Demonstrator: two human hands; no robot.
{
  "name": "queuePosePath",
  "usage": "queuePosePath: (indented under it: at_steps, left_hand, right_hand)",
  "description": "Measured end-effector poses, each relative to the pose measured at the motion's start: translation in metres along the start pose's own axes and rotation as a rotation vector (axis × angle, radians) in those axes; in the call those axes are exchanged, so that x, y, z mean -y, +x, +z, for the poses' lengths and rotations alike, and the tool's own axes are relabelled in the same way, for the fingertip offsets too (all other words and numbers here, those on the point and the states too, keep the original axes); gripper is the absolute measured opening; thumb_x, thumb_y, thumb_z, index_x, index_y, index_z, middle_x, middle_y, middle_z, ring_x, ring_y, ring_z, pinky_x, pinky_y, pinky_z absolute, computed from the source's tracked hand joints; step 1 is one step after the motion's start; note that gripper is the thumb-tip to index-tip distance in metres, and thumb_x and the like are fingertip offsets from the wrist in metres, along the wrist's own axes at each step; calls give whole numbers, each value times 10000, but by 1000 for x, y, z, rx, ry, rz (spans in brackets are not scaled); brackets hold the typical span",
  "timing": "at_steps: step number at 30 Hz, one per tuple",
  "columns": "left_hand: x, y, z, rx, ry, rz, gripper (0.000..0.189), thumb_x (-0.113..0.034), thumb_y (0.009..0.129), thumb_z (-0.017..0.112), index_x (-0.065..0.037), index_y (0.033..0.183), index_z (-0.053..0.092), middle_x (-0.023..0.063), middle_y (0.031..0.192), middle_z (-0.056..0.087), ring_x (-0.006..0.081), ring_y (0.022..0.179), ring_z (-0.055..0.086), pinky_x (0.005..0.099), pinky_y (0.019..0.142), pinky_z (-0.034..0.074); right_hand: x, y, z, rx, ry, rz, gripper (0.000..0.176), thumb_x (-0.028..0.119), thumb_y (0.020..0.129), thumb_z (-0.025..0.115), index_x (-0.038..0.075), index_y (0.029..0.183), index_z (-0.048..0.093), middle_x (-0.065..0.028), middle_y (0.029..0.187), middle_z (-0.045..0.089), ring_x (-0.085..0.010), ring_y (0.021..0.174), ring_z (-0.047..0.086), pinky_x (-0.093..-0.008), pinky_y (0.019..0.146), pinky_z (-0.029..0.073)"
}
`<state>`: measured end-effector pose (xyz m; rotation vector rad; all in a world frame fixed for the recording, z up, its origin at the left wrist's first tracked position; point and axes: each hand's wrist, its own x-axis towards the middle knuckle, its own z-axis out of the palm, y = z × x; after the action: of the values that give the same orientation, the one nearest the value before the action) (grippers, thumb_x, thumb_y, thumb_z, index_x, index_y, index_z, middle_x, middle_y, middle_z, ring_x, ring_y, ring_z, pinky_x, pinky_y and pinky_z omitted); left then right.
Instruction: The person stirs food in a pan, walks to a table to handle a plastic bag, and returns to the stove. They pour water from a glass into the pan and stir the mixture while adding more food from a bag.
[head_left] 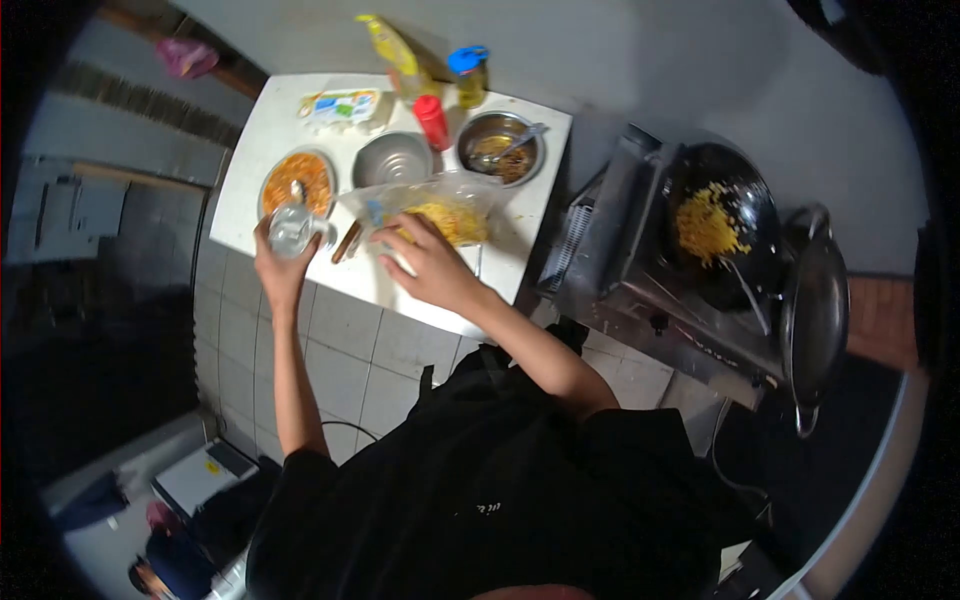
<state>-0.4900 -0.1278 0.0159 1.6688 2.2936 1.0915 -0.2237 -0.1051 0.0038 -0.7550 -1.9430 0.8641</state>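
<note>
My left hand (283,262) is wrapped around a clear glass cup (291,230), held at the near left of the white table and overlapping the edge of a plate of orange-red food (305,172). A spoon (297,192) rests in that food. My right hand (428,264) has its fingers spread, with the fingertips right at the near side of a clear plastic bag (470,186). Yellow shredded food (452,222) shows inside the bag. Between my hands lies a brown-handled utensil (347,242), partly hidden.
On the white table (250,128) stand a metal bowl (392,160), a bowl with brown contents (505,166), a red bottle (431,122), a blue-capped bottle (469,78) and an egg carton (343,110). Rightward, a wok (735,165) with yellow food sits on a stove (645,300). A person (175,565) is at lower left.
</note>
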Motion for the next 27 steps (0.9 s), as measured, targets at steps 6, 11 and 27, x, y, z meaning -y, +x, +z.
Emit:
queuePosePath:
  at_steps: [6, 11, 27]
  left_hand:
    - [-64, -23, -20, 123, -24, 110, 760, -152, 691, 910, 36, 1303, 500, 211, 1242, 632, 265, 1158, 609, 372, 1016, 473]
    - [-113, -42, -26, 168, -66, 225, 812, -131, 630, 919, 0, 1321, 512, 208, 1241, 644, 304, 1154, 644, 401, 986, 510]
    - [-282, -129, 12, 502, -324, 436, 807, -124, 580, 931, 15, 1262, 522, 186, 1143, 673, 318, 1063, 684, 394, 922, 545]
  right_hand:
    - [18, -18, -25, 0, 29, 57, 313, 186, 920, 687, 63, 1200, 626, -144, 1160, 558, -333, 1095, 570, -426, 936, 479]
    - [23, -44, -48, 25, 26, 100, 463, 213, 913, 701, 65, 1315, 526, -170, 1245, 506, -381, 1146, 552, -474, 971, 464]
    - [47, -151, -136, -169, -25, 266, 922, 206, 732, 849, 19, 1468, 326, -240, 1374, 479, -418, 1289, 485, -468, 1099, 408]
